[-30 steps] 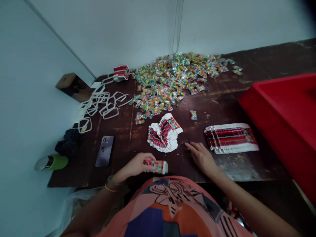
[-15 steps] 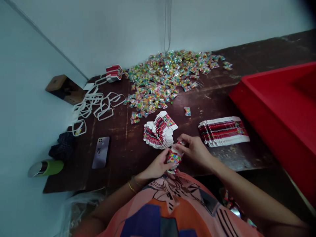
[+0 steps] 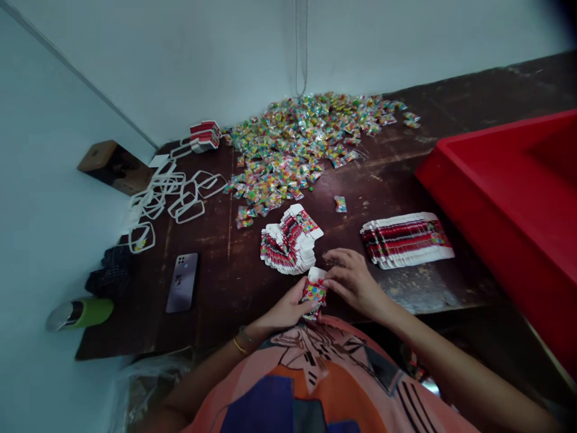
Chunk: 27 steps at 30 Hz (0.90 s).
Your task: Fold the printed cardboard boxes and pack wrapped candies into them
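My left hand is closed around a small printed cardboard box, red with coloured dots, close to my body at the table's front edge. The box's white top flap stands up. My right hand is beside the upper end of the box, its fingertips touching or very near the right edge, with the fingers apart. Just beyond the hands lies a fanned stack of flat printed cartons. To the right of my right hand is a longer row of flat cartons.
A big heap of small candy packets lies against the wall, with a single packet apart from it. At right stands a red tray. White loops, a phone, a green bottle and a brown box are at left.
My right hand has loosened from its pinch at the top of the box, and its fingers have spread. The white flap shows more. My left hand keeps its hold.
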Each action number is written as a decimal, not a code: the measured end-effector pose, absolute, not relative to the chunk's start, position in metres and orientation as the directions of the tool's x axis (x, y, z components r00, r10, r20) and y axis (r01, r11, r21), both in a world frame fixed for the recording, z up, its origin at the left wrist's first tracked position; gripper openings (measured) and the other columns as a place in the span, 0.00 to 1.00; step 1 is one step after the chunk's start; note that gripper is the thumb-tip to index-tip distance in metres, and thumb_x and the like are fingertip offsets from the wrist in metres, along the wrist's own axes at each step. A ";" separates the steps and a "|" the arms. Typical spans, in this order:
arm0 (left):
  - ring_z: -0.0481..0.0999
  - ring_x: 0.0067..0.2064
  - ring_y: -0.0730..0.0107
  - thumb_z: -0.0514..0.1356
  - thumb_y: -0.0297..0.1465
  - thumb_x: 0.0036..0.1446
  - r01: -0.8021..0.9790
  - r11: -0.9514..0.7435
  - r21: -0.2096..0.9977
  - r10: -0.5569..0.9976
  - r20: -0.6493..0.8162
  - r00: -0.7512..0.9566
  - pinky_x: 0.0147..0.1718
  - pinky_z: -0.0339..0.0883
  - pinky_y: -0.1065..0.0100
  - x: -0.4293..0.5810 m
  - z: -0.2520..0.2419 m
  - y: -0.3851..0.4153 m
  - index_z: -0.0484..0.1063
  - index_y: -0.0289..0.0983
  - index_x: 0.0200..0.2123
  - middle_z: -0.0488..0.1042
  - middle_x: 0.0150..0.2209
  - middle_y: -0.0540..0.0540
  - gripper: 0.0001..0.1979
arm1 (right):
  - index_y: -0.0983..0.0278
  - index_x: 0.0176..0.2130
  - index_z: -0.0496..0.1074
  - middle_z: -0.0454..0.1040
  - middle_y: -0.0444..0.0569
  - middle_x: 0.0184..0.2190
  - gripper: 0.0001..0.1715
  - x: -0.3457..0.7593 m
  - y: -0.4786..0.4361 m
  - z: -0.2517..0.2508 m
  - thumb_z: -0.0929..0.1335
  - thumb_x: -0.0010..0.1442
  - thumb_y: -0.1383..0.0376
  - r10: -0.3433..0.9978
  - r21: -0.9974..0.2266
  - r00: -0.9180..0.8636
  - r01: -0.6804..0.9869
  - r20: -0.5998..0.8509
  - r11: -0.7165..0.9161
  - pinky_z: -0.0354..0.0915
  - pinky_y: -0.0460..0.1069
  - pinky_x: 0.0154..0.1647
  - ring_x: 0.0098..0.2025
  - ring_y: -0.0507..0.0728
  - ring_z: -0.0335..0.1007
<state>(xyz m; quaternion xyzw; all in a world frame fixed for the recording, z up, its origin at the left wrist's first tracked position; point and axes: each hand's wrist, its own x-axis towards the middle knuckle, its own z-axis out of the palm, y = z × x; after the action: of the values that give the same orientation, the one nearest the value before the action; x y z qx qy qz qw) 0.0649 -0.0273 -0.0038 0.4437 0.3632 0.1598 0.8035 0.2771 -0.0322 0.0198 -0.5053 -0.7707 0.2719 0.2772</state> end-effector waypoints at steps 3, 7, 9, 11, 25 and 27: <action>0.69 0.41 0.67 0.63 0.38 0.53 0.118 0.461 0.880 0.611 -0.411 0.676 0.42 0.65 0.66 0.065 -0.002 -0.026 0.60 0.37 0.57 0.70 0.43 0.45 0.29 | 0.57 0.40 0.76 0.64 0.49 0.57 0.13 0.275 -0.036 0.019 0.62 0.65 0.62 0.900 -0.745 -0.422 0.564 0.111 0.357 0.53 0.61 0.58 0.59 0.62 0.57; 0.68 0.37 0.70 0.56 0.45 0.58 0.198 0.343 0.918 0.654 -0.385 0.652 0.39 0.65 0.67 0.066 -0.002 -0.026 0.65 0.35 0.53 0.70 0.42 0.44 0.25 | 0.60 0.33 0.77 0.69 0.52 0.50 0.10 0.265 -0.037 0.016 0.67 0.60 0.59 0.978 -0.773 -0.160 0.601 0.135 0.205 0.56 0.60 0.53 0.52 0.63 0.62; 0.69 0.37 0.70 0.55 0.49 0.57 0.197 0.325 0.925 0.679 -0.374 0.632 0.38 0.66 0.68 0.066 -0.003 -0.027 0.65 0.35 0.54 0.71 0.42 0.44 0.28 | 0.61 0.30 0.76 0.70 0.52 0.47 0.11 0.265 -0.035 0.016 0.68 0.60 0.59 0.980 -0.807 -0.153 0.559 0.124 0.190 0.56 0.61 0.53 0.50 0.62 0.63; 0.70 0.34 0.70 0.53 0.53 0.56 0.168 0.403 0.900 0.676 -0.416 0.608 0.35 0.66 0.68 0.066 -0.004 -0.027 0.66 0.35 0.54 0.72 0.39 0.44 0.32 | 0.61 0.29 0.77 0.70 0.50 0.47 0.15 0.267 -0.033 0.015 0.65 0.62 0.58 0.973 -0.889 -0.219 0.428 0.075 0.165 0.58 0.59 0.53 0.50 0.60 0.64; 0.71 0.38 0.66 0.57 0.35 0.51 0.052 0.560 0.827 0.685 -0.498 0.531 0.32 0.69 0.68 0.075 0.004 -0.013 0.70 0.34 0.49 0.73 0.39 0.44 0.21 | 0.60 0.42 0.78 0.75 0.51 0.43 0.14 0.262 -0.026 0.026 0.66 0.62 0.59 0.905 -0.996 -0.424 0.088 -0.018 0.022 0.67 0.51 0.47 0.44 0.55 0.72; 0.72 0.38 0.65 0.56 0.35 0.52 0.002 0.591 0.807 0.687 -0.505 0.522 0.31 0.70 0.67 0.076 0.007 -0.008 0.70 0.34 0.49 0.74 0.39 0.44 0.22 | 0.59 0.44 0.78 0.76 0.51 0.45 0.15 0.266 -0.019 0.035 0.65 0.63 0.58 0.906 -0.991 -0.421 0.108 0.030 0.083 0.66 0.53 0.50 0.47 0.56 0.71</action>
<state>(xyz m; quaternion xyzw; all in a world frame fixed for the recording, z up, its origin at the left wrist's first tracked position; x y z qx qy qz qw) 0.0761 -0.0081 0.0067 0.3951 0.4364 0.2202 0.7778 0.2660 -0.0194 0.0348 -0.3964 -0.6397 0.5490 0.3637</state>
